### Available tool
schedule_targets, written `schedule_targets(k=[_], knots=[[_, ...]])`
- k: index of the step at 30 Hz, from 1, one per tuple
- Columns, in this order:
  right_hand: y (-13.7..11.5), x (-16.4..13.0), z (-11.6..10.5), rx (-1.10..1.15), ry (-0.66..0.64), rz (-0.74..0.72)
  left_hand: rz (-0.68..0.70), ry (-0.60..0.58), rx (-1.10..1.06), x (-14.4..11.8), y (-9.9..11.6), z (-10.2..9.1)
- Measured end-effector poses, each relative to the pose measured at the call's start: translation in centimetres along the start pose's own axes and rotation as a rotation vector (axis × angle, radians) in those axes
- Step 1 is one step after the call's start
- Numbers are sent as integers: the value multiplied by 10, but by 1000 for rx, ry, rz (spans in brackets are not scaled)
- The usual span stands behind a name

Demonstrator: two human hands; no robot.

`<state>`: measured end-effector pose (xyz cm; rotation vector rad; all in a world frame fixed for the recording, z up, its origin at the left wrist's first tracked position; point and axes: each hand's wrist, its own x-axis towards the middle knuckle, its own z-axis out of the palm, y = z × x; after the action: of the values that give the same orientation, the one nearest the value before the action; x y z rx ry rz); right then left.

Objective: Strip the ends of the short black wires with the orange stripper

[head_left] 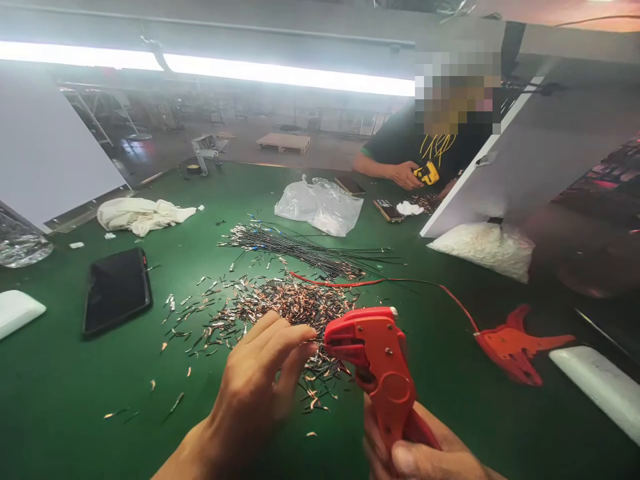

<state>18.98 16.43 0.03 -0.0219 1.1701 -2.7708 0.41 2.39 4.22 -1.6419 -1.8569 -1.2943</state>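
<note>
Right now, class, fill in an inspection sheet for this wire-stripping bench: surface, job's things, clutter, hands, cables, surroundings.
Surface: green felt-like table, littered with offcuts.
Job's things: red plastic wire-stripping tool; heap of short copper-tipped wire pieces; bundle of thin dark wires.
Clutter: black phone, white cloth, clear plastic bag, second red tool.
Hands: left hand pinched at the tool's jaws; right hand grips its handles.
Cables: red wire across the table.
Surroundings: another person seated opposite; strip light overhead.
</note>
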Motion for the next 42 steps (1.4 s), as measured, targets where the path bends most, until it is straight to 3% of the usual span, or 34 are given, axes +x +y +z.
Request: schedule_targets(k=[3,7,15,26,34,42], knots=[[5,4,1,87,6,-9,-23,-14,-22,0,0,1],[3,3,0,37,-19,8,-66,-92,-90,0,-2,2],[-3,-5,0,-34,35,61,49,-80,-67,11,2,-1],[0,-5,-4,-48,29,63,76,-101,-3,13,1,-8],[-7,-5,1,-116,23,88,70,-12,154,11,5,-9],[-5,-2,0,-28,-11,64,186,36,192,4,20,-3]])
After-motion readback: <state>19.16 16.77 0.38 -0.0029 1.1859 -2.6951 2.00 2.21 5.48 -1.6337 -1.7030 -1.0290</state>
